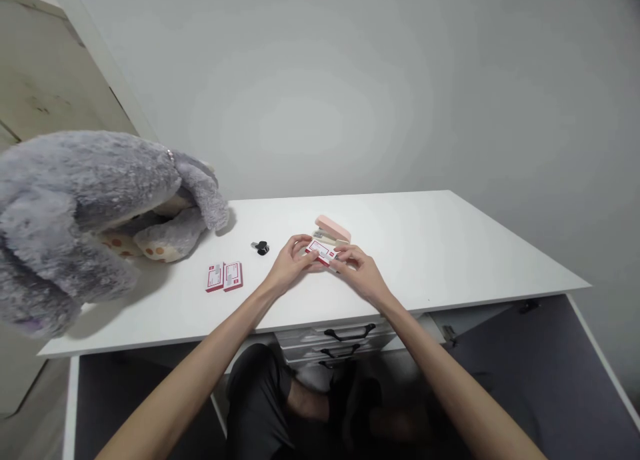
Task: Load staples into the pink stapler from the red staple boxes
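Observation:
My left hand [290,263] and my right hand [357,268] meet over the middle of the white desk [450,247]. Both pinch a small red and white box [320,250], held between their fingertips just above the desktop. Right behind the box lies a pink stapler [333,229]. Two more red and white boxes [223,277] lie side by side on the desk to the left of my left hand. A small black object [261,248] sits between them and the stapler.
A big grey plush toy [85,207] fills the desk's left end and hangs over its edge. Drawers with black handles [347,333] sit under the desk in front of my knees. A plain wall stands behind the desk.

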Demonstrator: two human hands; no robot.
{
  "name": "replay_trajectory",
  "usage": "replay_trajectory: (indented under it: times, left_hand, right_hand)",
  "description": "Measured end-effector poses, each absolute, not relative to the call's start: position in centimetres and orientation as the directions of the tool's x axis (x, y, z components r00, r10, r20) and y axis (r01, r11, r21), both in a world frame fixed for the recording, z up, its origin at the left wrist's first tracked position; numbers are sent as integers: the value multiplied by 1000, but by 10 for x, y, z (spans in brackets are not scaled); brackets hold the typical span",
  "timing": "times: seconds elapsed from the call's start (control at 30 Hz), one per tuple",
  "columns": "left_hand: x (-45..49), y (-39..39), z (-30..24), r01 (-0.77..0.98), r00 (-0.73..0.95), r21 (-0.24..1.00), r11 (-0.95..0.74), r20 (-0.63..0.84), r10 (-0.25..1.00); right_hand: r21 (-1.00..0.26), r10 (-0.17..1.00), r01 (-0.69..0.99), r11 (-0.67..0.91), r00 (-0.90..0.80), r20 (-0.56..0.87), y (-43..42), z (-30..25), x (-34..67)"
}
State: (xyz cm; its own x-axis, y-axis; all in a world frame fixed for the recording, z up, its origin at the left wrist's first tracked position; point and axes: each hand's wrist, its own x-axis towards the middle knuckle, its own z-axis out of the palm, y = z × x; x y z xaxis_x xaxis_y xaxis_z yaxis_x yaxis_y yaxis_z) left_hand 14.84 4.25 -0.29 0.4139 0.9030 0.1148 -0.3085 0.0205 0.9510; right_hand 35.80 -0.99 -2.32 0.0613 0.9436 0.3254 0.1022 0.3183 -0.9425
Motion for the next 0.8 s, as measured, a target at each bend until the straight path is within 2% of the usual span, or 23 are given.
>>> replay_trajectory:
  times: [0.27, 0.57, 0.8]
  left_hand:
    - [149, 41, -1, -322, 405, 946, 34, 106, 908]
    - [149, 40, 0, -328, 404, 943, 62, 81, 911]
    - [150, 38, -1, -336, 402, 940, 56, 89, 912]
  right_hand:
    - [-943, 937, 112, 315, 120, 327, -12, -23, 356]
    - [-970, 963, 18, 242, 117, 242, -13, -18, 356]
    - [-979, 977, 51, 198, 68, 202, -20, -9, 355]
